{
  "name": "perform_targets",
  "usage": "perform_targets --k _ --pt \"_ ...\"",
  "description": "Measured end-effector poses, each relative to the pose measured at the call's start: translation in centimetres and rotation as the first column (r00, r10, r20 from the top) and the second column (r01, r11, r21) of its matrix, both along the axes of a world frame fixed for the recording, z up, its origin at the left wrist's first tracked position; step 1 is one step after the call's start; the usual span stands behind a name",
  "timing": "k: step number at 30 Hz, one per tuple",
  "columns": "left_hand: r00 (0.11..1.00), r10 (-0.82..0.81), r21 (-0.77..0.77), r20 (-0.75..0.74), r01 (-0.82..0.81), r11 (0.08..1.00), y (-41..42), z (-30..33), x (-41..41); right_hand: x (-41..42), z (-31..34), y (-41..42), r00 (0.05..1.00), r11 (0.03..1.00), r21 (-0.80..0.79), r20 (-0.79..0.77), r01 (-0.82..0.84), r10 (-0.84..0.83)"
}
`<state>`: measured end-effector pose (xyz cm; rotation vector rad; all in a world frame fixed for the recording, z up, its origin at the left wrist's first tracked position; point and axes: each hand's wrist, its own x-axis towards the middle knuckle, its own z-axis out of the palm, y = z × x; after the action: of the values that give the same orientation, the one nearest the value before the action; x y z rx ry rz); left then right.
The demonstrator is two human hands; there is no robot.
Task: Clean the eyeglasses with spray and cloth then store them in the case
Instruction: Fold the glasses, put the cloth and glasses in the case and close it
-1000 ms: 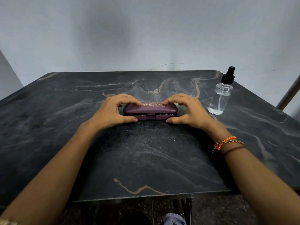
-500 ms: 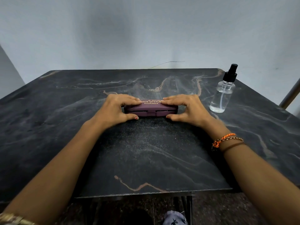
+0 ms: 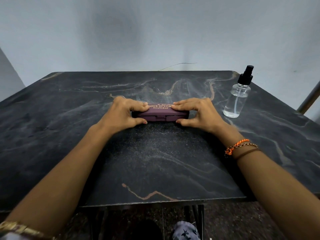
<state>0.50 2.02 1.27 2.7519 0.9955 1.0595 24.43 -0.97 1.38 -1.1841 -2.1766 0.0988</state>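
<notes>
A maroon eyeglass case point(image 3: 160, 113) with gold lettering lies closed on the dark marble table point(image 3: 155, 161), near its middle. My left hand point(image 3: 123, 115) grips the case's left end, fingers on the lid and thumb at the front edge. My right hand point(image 3: 197, 114) grips the right end the same way. A clear spray bottle point(image 3: 238, 99) with a black pump top stands upright to the right of my right hand, apart from it. No eyeglasses or cloth are visible; the inside of the case is hidden.
The table backs onto a pale blue wall. A metal pole point(image 3: 310, 97) slants at the far right edge. Below the table's front edge I see dark floor and a patterned foot or shoe point(image 3: 186, 230).
The case lid, slightly raised a second ago, is now pressed flat. My fingers have flattened onto the lid. The bottle has not moved.
</notes>
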Motion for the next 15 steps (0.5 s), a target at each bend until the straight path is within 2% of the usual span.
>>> perform_targets --k 8,15 --pt "1.0 -0.018 0.003 -0.005 0.018 1.0 0.02 -0.13 0.0 -0.19 -0.11 -0.25 1.0 0.999 0.037 0.021 0.001 -0.001" --pt "1.0 -0.014 -0.004 0.016 0.015 1.0 0.12 -0.3 -0.09 0.05 -0.11 -0.16 1.0 1.0 0.001 0.015 -0.006 0.006"
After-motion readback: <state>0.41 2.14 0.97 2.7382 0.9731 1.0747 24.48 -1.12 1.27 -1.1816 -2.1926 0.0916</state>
